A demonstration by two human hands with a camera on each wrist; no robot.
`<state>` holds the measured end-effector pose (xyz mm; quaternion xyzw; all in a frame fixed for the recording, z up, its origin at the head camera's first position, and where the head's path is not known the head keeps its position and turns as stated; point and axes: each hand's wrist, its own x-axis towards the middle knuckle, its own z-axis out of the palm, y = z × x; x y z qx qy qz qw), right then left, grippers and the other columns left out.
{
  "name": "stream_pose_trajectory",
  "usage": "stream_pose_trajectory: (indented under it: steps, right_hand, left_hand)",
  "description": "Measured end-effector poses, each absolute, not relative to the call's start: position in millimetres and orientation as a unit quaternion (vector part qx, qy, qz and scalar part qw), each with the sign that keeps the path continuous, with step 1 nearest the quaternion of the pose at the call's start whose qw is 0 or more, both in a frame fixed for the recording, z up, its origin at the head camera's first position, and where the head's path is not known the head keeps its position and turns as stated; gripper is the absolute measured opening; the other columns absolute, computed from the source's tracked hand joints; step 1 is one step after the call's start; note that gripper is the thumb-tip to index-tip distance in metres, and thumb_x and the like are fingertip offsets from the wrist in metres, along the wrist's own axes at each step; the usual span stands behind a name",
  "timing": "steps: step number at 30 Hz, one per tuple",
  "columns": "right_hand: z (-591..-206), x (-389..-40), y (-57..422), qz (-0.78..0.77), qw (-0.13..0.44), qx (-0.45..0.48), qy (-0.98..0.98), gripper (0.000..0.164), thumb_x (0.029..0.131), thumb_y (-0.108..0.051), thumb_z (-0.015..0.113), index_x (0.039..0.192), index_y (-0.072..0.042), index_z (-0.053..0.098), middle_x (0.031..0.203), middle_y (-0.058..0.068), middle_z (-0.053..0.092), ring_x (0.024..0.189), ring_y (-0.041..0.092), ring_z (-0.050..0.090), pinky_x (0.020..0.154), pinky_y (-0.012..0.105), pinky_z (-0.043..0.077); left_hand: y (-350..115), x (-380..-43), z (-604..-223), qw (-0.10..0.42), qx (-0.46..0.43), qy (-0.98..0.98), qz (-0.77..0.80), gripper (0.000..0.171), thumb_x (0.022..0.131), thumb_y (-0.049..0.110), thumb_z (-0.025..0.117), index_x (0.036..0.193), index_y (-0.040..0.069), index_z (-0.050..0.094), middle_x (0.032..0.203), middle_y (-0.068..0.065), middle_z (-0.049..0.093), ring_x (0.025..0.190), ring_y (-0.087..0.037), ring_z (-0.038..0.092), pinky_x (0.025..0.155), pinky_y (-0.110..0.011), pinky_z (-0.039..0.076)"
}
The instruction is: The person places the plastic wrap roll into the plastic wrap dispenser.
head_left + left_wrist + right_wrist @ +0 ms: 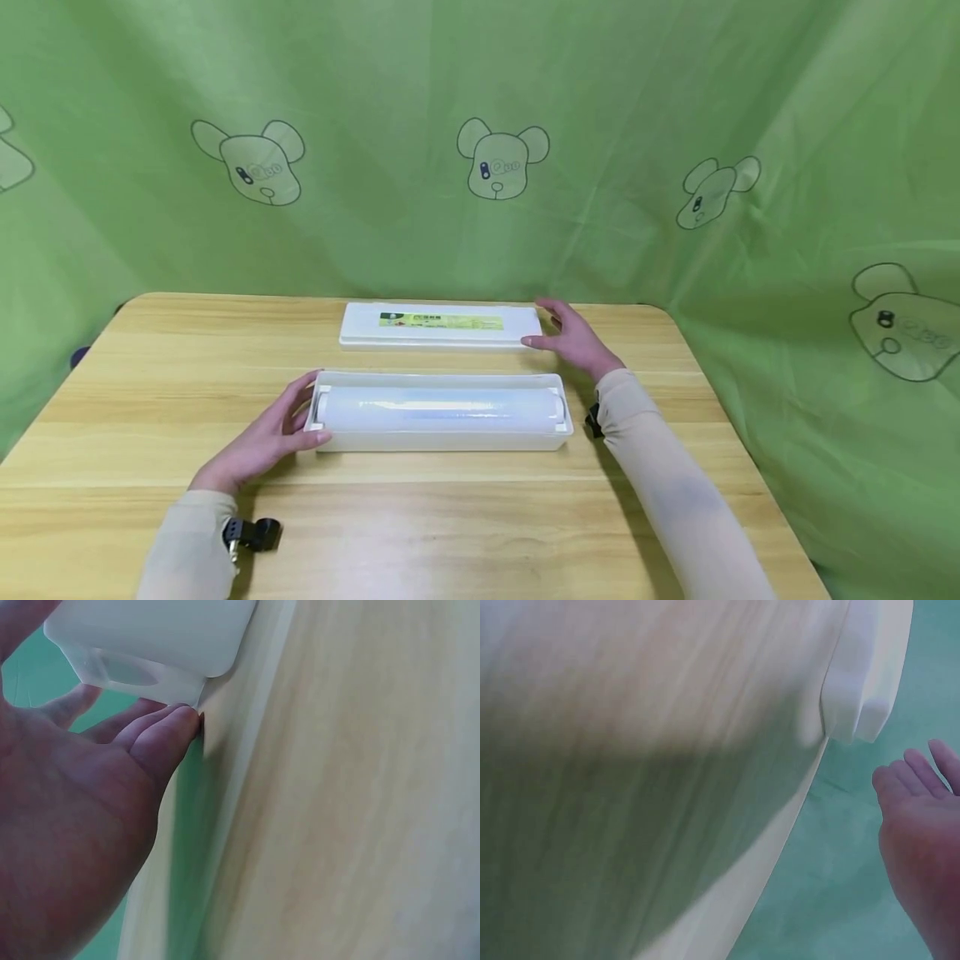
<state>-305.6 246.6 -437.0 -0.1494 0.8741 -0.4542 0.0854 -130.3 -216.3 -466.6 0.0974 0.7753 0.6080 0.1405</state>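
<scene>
Two white parts: lid [441,323] beyond tray [442,442]; roll [442,410] inside tray.
Left hand [264,440]: grips tray's left end.
Right hand [573,340]: spread wide at lid's right end.

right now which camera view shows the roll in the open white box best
The head view: it looks into the box, so the roll shows lengthwise. The left wrist view shows only the box's outside, with the roll not clearly visible; the right wrist view shows no roll.
</scene>
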Motion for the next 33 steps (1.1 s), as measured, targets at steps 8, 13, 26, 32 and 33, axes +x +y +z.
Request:
stream_pose_trajectory:
  steps: [8,13,26,32,33]
  right_hand:
    - [-440.8,-313.4,249.7,-0.452,0.096,-0.143,0.875,0.097,0.082,-0.031,0.081,0.155,-0.004,0.022,0.158,0.017,0.023,0.143,0.039,0.021,0.118,0.047,0.02]
    - [-443.7,-315.3,250.3,-0.449,0.096,-0.145,0.876,0.098,0.081,-0.03,0.082,0.154,-0.002,0.022,0.158,0.019,0.023,0.143,0.04,0.021,0.118,0.048,0.019]
    - [-446.3,-323.9,245.5,-0.359,0.123,-0.148,0.913,0.107,0.079,-0.037,0.083,0.155,-0.001,0.016,0.159,0.021,0.018,0.144,0.038,0.018,0.118,0.05,0.016]
    - [-450.9,-331.9,244.7,-0.329,0.124,-0.163,0.922,0.112,0.077,-0.038,0.084,0.155,0.001,0.013,0.16,0.022,0.014,0.146,0.036,0.012,0.119,0.048,0.012]
    - [-451.6,-332.8,243.9,-0.326,0.126,-0.167,0.922,0.113,0.077,-0.037,0.084,0.155,0.001,0.012,0.16,0.022,0.013,0.146,0.036,0.011,0.12,0.047,0.011]
  left_hand:
    - [-216.1,-131.0,-468.5,0.14,0.101,0.772,0.612,0.094,0.091,0.02,0.071,0.158,0.015,0.006,0.159,-0.026,0.008,0.142,-0.047,0.015,0.113,-0.05,0.02]
    - [-217.6,-130.2,-467.6,0.14,0.097,0.776,0.607,0.094,0.091,0.021,0.071,0.158,0.015,0.006,0.159,-0.026,0.008,0.142,-0.047,0.015,0.113,-0.05,0.02]
    - [-218.7,-130.6,-466.6,0.139,0.099,0.776,0.607,0.093,0.091,0.021,0.071,0.158,0.016,0.007,0.16,-0.025,0.008,0.142,-0.047,0.015,0.113,-0.051,0.02]
    - [-218.0,-131.4,-468.0,0.139,0.101,0.773,0.61,0.093,0.091,0.021,0.07,0.158,0.016,0.007,0.16,-0.025,0.008,0.142,-0.047,0.016,0.113,-0.05,0.02]
    - [-217.9,-131.1,-468.3,0.139,0.101,0.772,0.612,0.093,0.091,0.02,0.071,0.158,0.016,0.007,0.159,-0.025,0.009,0.142,-0.047,0.016,0.112,-0.05,0.021]
